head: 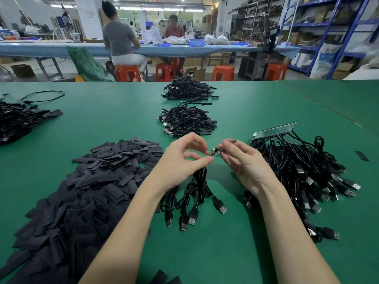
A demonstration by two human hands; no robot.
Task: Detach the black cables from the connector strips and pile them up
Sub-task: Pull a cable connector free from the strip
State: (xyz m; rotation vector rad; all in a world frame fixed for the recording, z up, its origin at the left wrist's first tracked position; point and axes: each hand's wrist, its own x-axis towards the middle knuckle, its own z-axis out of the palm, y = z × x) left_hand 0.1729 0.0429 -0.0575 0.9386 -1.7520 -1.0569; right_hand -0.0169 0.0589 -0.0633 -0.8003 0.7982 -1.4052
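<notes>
A matte green counter (235, 253) fills the lower two thirds of the frame, smooth enough for cables to slide and sort on. At lower left spreads the biggest heap: flat black sleeve pieces (82, 187), rectangular and dull, apparently stock kept within reach. At right centre lies a tangle of black cables (291, 171) with glossy round jackets and metal USB plugs, their far ends joined to a pale, ribbed connector strip (276, 129) at its upper edge; this looks like the waiting supply. Two finished piles (186, 121) sit at centre and upper centre, well apart from the supply, likely so done and undone do not mix.

In the middle, the left hand (182, 160) grips a small bunch of freed cables (196, 193) whose plugs trail toward the bottom, and its fingertips pinch a tiny board piece (215, 153). The right hand (244, 162) pinches the other end of that piece, fingers curled, seemingly to snap it free.
</notes>
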